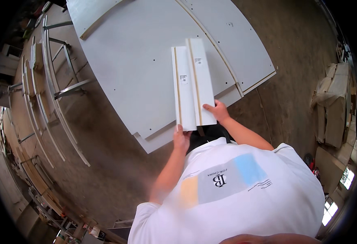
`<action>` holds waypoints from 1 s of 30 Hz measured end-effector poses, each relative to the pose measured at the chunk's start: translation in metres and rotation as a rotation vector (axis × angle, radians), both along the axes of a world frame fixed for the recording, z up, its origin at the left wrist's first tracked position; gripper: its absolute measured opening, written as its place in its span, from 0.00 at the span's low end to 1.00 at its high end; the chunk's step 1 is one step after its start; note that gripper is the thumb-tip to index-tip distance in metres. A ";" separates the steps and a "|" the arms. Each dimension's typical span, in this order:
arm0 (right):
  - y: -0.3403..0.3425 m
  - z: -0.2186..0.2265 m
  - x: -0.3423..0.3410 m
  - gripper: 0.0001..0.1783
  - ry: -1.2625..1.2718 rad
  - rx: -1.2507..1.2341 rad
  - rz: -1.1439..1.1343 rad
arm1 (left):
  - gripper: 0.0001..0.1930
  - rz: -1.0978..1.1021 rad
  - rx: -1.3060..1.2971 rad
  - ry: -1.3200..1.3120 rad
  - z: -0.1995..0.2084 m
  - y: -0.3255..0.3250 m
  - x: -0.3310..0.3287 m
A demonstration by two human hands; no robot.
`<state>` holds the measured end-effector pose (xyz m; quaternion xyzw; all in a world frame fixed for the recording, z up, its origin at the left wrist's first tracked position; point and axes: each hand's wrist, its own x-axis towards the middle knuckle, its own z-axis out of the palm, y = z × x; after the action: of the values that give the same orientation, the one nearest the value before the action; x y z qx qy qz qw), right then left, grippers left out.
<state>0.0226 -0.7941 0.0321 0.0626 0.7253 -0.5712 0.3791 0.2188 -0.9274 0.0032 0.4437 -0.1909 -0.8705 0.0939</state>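
Note:
Two long white boards, each with a brown groove along its length and a small label, are side by side in front of me. My left hand [182,138] grips the near end of the left board [184,95], thumb on top. The right board [203,87] sits slightly farther forward, and my right hand [218,111] holds its right edge near the close end, thumb on its face. The fingers under both boards are hidden. Beneath them spreads a large white panel [133,81] with small dark holes.
More white panels [243,36] lie stacked at the far right of the large one. A metal rack [66,53] with long strips stands on the left. Wrapped packages [331,105] lean at the right. Brown floor [101,150] surrounds the stack.

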 end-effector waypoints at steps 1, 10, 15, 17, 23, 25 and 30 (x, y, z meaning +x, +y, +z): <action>-0.006 0.009 0.008 0.26 0.031 0.070 0.066 | 0.26 0.031 0.091 0.084 0.001 0.012 -0.002; 0.039 0.044 -0.025 0.31 0.256 0.317 1.012 | 0.25 0.161 0.123 0.118 0.003 0.066 -0.010; 0.125 0.024 -0.067 0.24 0.091 0.048 0.666 | 0.22 0.408 0.112 0.081 0.006 0.105 -0.043; 0.184 0.018 -0.089 0.23 0.112 0.072 0.620 | 0.19 0.388 -0.032 0.032 0.003 0.120 -0.062; 0.407 0.000 -0.161 0.19 0.115 0.122 0.370 | 0.16 0.493 -0.145 -0.039 0.003 0.178 -0.108; 0.473 -0.006 -0.185 0.19 0.072 0.119 0.175 | 0.15 0.482 -0.150 -0.006 0.017 0.209 -0.128; 0.558 0.005 -0.263 0.18 -0.008 0.031 -0.074 | 0.16 0.398 -0.062 -0.005 0.059 0.293 -0.192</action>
<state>-0.2401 -0.2357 0.0372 0.0974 0.7297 -0.5733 0.3596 0.0268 -0.6349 0.0618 0.4717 -0.1264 -0.8275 0.2772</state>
